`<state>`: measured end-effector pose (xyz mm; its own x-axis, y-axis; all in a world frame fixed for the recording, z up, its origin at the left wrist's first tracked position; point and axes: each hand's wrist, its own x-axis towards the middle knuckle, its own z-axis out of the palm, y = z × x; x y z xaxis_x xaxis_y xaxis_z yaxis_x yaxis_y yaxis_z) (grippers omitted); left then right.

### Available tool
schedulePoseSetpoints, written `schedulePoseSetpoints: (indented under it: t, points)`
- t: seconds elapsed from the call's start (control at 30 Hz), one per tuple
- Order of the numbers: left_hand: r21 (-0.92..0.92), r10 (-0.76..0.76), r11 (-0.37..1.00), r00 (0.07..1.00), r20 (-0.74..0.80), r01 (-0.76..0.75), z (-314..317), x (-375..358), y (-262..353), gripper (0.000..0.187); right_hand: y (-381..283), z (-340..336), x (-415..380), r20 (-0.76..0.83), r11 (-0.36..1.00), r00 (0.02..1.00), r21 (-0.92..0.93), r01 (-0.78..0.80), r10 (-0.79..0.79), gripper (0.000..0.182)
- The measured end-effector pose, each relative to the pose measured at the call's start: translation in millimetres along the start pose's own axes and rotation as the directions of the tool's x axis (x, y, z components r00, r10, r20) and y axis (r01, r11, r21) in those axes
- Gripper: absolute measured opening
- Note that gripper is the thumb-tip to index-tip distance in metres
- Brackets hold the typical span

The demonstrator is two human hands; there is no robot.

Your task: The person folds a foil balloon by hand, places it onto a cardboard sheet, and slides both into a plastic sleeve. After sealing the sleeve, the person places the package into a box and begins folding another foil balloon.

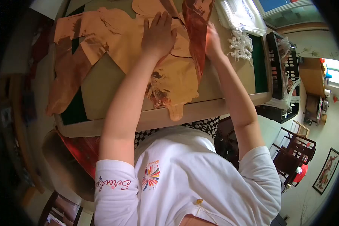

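Flat, uninflated rose-gold foil balloons (118, 41) lie spread over the table, with a short tail (176, 112) hanging at the front edge. My left hand (160, 35) rests palm down on the foil, its fingers stretched out and slightly apart. At its right, a raised, folded strip of darker, shiny foil balloon (196, 34) stands up from the pile. My right hand (213, 43) grips the right side of this strip; its fingertips are partly hidden by the foil.
White string bundles (240, 45) lie right of my right hand, below a stack of clear plastic bags (243, 15). A black plastic crate (286, 75) holding clear wrapping stands against the right side of the table (147, 117). Wooden chairs (295, 148) are farther right.
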<state>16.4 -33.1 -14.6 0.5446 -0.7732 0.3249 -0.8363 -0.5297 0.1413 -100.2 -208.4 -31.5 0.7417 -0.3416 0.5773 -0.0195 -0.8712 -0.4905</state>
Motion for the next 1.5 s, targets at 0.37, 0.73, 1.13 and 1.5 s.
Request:
schedulePoseSetpoints:
  t: [0.37,0.73,1.13,1.5]
  points:
    - [-0.081,-0.003,0.997,1.000,-0.015,0.001,1,2,-2,0.054,-14,1,-5,0.165,0.997,0.985,-0.052,0.052,-0.043,0.048]
    - [0.067,0.020,0.997,0.995,0.099,-0.027,-11,2,1,0.062,-60,-8,7,0.289,0.962,0.933,-0.103,0.254,-0.216,0.026]
    - [-0.070,0.017,0.997,0.999,-0.047,-0.020,-2,2,-3,0.051,-58,-8,8,0.314,0.942,0.913,-0.125,0.312,-0.260,0.021]
    - [-0.473,-0.175,0.881,0.938,-0.299,0.014,-14,7,-12,0.035,-62,-13,12,0.466,0.961,0.867,-0.108,0.253,-0.176,0.025]
